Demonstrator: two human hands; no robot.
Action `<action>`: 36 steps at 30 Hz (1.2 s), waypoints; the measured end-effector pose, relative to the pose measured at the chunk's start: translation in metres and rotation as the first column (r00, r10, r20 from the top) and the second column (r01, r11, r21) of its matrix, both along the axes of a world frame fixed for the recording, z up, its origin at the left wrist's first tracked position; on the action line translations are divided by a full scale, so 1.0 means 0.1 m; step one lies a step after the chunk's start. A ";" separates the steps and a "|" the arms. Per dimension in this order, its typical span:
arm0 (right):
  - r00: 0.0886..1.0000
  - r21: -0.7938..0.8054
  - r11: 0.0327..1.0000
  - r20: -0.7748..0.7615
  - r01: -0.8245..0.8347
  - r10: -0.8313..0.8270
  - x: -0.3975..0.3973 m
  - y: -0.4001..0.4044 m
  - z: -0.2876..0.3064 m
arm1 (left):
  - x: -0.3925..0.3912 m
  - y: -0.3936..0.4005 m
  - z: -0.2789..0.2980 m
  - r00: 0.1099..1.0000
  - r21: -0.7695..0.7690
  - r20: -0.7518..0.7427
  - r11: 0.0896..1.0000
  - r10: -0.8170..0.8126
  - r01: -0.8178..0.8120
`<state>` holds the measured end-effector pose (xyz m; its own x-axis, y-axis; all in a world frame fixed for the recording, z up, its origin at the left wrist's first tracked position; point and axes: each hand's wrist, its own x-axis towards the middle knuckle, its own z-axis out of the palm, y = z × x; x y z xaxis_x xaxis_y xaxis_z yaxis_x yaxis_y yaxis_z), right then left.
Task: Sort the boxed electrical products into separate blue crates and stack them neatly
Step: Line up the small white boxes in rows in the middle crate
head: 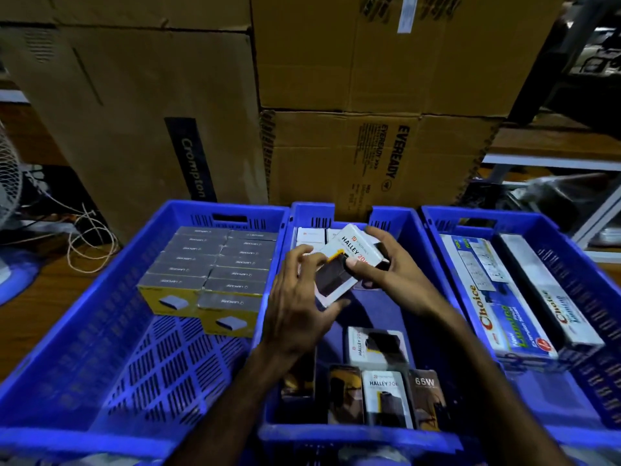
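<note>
Left hand (295,311): fingers closed on near end of Halley box (346,264).
Right hand (386,267): fingers closed on its far end.
Halley box: tilted, above middle crate (339,435).
Left crate (100,331): grey boxes (215,260) stacked.
Right crate (571,264): Choice boxes (497,297).

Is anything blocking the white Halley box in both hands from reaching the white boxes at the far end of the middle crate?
Nothing visible does. The Halley box, held by the left hand and right hand, is above the middle crate, just short of the white boxes at its far end, with open space between.
</note>
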<state>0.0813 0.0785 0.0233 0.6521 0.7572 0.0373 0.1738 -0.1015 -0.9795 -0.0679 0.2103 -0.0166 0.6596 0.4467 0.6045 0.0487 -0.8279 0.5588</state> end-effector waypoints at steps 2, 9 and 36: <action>0.992 -0.039 0.991 -0.018 -0.125 0.124 0.10 -0.01 0.07 | -0.01 0.03 -0.01 0.999 -0.151 0.000 0.988 -0.033 0.032; 0.959 -0.167 0.948 0.039 -0.271 0.281 0.27 0.04 0.17 | -0.01 0.06 0.01 0.991 -0.190 -0.128 0.981 0.027 -0.051; 0.846 -0.483 0.857 0.520 0.179 0.116 0.29 1.06 -0.89 | 0.02 0.29 -0.08 0.987 -0.373 -0.120 0.916 0.108 -0.146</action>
